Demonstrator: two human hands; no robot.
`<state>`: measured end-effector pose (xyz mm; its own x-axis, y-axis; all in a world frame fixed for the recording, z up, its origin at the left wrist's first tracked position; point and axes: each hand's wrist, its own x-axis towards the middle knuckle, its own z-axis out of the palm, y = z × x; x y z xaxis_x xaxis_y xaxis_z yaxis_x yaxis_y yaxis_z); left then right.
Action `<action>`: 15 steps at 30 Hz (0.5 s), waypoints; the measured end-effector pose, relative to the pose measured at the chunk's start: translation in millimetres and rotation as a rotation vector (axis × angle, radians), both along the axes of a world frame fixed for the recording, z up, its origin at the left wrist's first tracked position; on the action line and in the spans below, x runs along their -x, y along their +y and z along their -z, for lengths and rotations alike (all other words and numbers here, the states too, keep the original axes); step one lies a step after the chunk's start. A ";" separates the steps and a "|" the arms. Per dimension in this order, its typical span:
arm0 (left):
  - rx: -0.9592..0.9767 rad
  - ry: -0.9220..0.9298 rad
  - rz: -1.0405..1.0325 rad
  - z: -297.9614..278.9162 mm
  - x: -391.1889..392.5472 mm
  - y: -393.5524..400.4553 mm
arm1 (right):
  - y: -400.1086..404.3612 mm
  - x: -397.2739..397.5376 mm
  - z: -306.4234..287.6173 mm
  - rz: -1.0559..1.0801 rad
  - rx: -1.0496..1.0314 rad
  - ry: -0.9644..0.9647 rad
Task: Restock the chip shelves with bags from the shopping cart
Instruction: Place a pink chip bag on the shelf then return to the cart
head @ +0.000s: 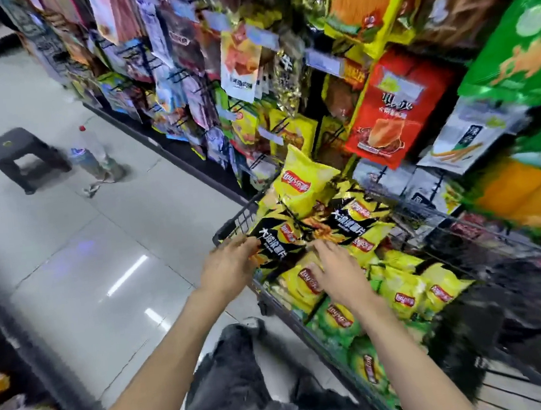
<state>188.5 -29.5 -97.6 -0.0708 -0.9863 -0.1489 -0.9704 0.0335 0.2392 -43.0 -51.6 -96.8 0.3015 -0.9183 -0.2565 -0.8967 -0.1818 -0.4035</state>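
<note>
Both hands' fingers [250, 244] against black chip bag [274, 240].

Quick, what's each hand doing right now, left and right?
Left hand: grips the near edge of the black chip bag in the shopping cart.
Right hand: fingers on the same bag; its grip cannot be told.

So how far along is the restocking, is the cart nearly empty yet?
Not nearly. The shopping cart is heaped with yellow, black and green chip bags. Both hands are on the pile: the left hand grips a black chip bag, and the right hand rests on a yellow chip bag. The shelves look full already; how many bags were added isn't visible.
</note>
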 end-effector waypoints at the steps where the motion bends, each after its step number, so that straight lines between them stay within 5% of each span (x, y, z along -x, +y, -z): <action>1: -0.019 -0.006 0.032 5.1 -3.4 -12.3 | -7.5 -3.6 4.7 0.028 -0.021 0.005; 10: -0.190 -0.027 0.264 52.0 -52.8 -98.1 | -33.5 -33.3 52.1 0.337 -0.229 -0.008; 15: -0.223 0.001 0.202 73.7 -75.5 -128.8 | -25.7 -48.7 77.8 0.433 -0.307 -0.025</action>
<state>264.0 -158.3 -171.3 -0.2627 -0.8950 -0.3605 -0.9491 0.1726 0.2633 5.7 -77.2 -174.7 -0.0788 -0.8440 -0.5305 -0.8530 0.3325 -0.4023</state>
